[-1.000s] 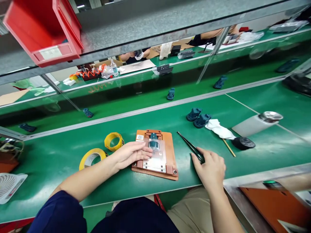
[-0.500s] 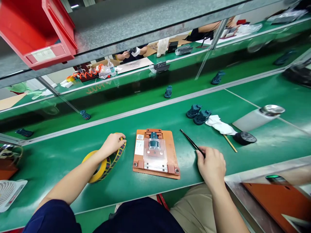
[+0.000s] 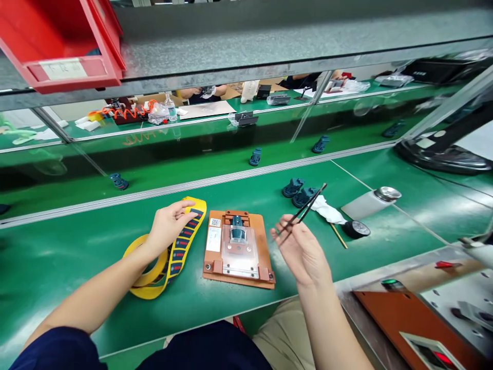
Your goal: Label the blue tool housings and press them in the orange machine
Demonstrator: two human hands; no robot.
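Observation:
My left hand (image 3: pixel 171 223) pinches the upper end of a yellow label strip (image 3: pixel 179 253) with dark rectangular labels, which runs down to its roll lying on the green bench. In my right hand (image 3: pixel 302 252) is a pair of black tweezers (image 3: pixel 310 202), raised off the bench, tips pointing up and away. Between the hands lies an orange fixture plate (image 3: pixel 264 252). A dark teal part (image 3: pixel 237 222) sits in its upper middle, partly under a clear plate (image 3: pixel 239 254).
Beyond my right hand are two teal parts (image 3: pixel 304 197), a white cloth (image 3: pixel 327 209), a stick (image 3: pixel 339 236) and a white bottle with a metal top (image 3: pixel 370 203). A red bin (image 3: pixel 77 72) sits on the overhead shelf. Across the glass, people work.
My right hand has lifted the tweezers off the bench and turned palm up. The strip at my left hand now shows its labels facing up. The view has shifted right.

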